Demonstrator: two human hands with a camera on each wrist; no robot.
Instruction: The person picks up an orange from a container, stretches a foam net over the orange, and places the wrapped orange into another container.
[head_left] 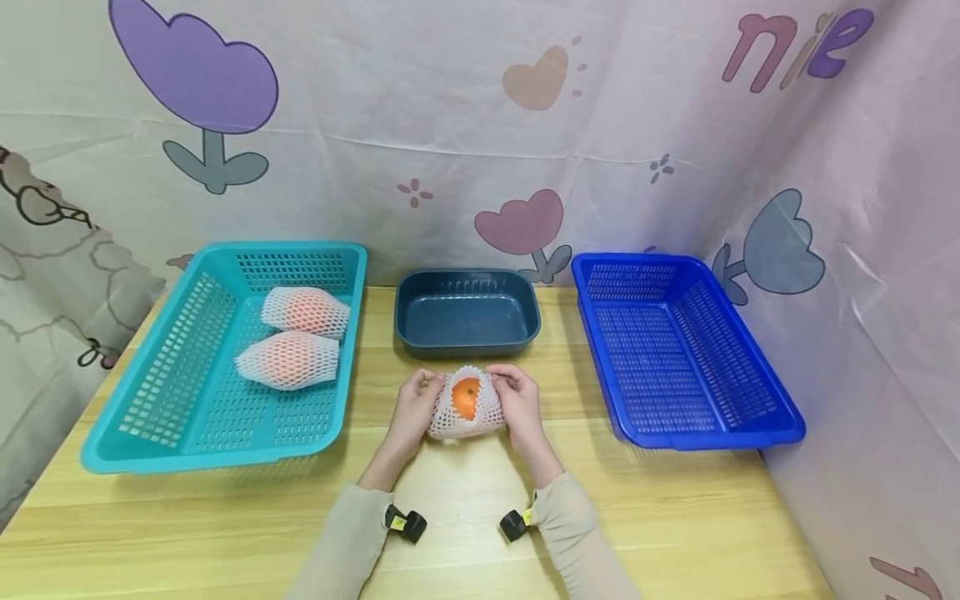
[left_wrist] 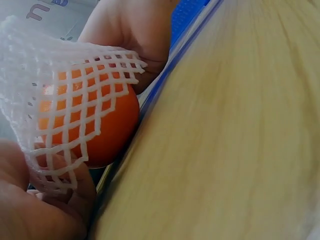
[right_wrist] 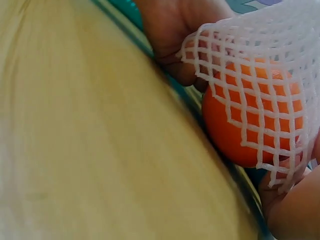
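Note:
An orange fruit (head_left: 466, 398), round and smooth, sits partly inside a white foam net sleeve (head_left: 444, 419) close over the table in front of me. My left hand (head_left: 414, 408) pinches the sleeve's left side between thumb and fingers. On the other side my right hand (head_left: 521, 407) pinches the net in the same way. Between the hands the net is spread, and bare orange peel shows through the gap. In the left wrist view the fruit (left_wrist: 117, 125) bulges out below the net's zigzag edge. The right wrist view shows the net (right_wrist: 250, 100) draped over the fruit's upper part.
At left, a turquoise basket (head_left: 258, 457) holds two fruits in foam nets (head_left: 288, 360). A dark blue-grey tub (head_left: 468, 343) stands just beyond my hands. To the right is a blue basket (head_left: 705, 439). A printed cloth (head_left: 450, 125) hangs behind the wooden table (head_left: 225, 533).

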